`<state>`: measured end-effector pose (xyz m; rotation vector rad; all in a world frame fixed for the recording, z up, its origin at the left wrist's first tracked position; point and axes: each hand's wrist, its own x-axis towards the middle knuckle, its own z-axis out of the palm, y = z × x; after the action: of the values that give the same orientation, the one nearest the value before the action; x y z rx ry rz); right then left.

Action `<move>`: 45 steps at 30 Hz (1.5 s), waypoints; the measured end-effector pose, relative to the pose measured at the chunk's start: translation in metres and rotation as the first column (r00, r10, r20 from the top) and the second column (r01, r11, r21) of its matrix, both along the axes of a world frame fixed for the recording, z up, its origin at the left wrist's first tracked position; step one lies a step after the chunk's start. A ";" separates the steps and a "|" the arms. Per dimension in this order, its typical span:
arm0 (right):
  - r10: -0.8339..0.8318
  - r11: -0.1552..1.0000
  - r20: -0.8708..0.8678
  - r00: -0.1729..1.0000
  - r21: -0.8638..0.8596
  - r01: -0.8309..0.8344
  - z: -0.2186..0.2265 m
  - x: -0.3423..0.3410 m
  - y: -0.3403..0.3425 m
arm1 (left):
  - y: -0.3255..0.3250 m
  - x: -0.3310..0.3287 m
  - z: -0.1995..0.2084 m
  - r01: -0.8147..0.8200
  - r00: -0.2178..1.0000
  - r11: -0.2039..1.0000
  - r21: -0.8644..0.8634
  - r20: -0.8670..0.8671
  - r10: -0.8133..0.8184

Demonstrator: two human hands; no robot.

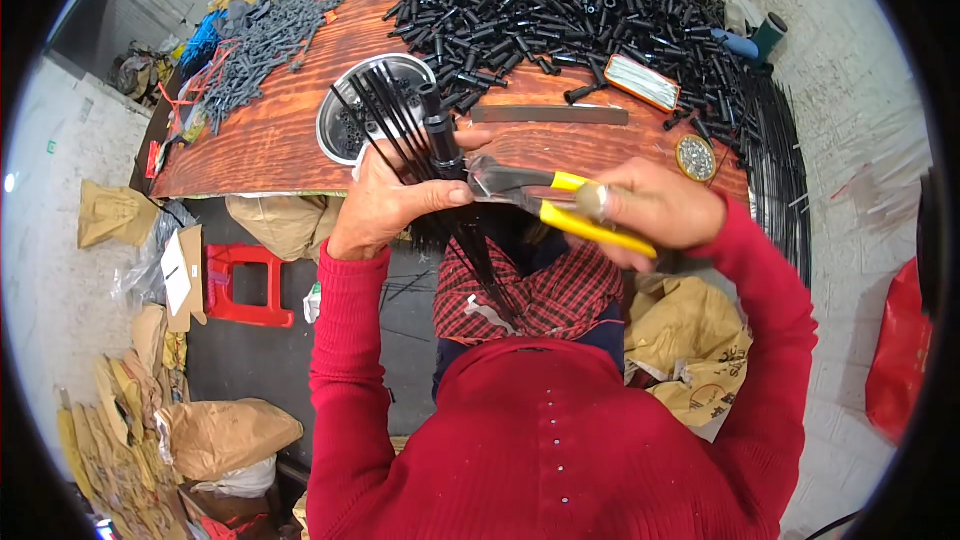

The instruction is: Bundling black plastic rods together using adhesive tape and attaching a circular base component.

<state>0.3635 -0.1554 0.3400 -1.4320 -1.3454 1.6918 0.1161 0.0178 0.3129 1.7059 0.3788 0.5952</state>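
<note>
My left hand (385,202), closed in front of the table edge, grips several thin black rods (383,112) that fan upward and trail down over my lap. A thicker black tubular part (440,130) stands upright in the same grasp, against the fingers. Pliers (575,183) with yellow and black handles are in my right hand (655,205), its fingers wrapped around the grips. The jaws meet the left hand's thumb tip near the foot of the tubular part; what lies between them is blurred. Behind the left hand, a metal bowl (321,130) holds small dark pieces.
A large heap of black tubular parts (560,20) covers the table's back right; grey parts (265,50) lie at left. A flat bar (550,115), an orange-edged box of pale sticks (642,83) and a round tin (695,158) are nearby. A red stool (245,314) stands below left.
</note>
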 end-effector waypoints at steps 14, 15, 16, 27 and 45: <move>-0.026 0.989 -0.163 0.986 -0.145 0.002 0.002 0.005 -0.002 | 0.006 -0.002 -0.001 0.034 0.999 0.999 0.027 0.006 -0.034; -0.046 0.978 -0.234 0.971 -0.208 -0.004 -0.022 0.008 0.000 | 0.003 0.001 0.002 0.084 0.996 0.996 -0.004 0.037 -0.083; -0.055 0.972 -0.319 0.946 -0.233 -0.022 -0.029 0.012 0.003 | 0.001 0.002 0.004 0.122 0.990 0.992 -0.032 0.071 -0.119; 0.230 0.970 -0.011 0.973 0.084 -0.229 -0.027 0.005 0.003 | -0.005 0.010 0.003 0.084 0.996 0.996 -0.020 0.025 -0.084; 0.164 0.983 -0.025 0.986 0.084 -0.162 0.000 0.003 0.009 | 0.006 0.010 -0.001 0.106 0.994 0.988 0.113 0.014 -0.108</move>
<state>0.3665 -0.1462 0.3404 -1.2733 -1.5319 1.7323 0.1264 0.0242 0.3118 1.8141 0.2414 0.5629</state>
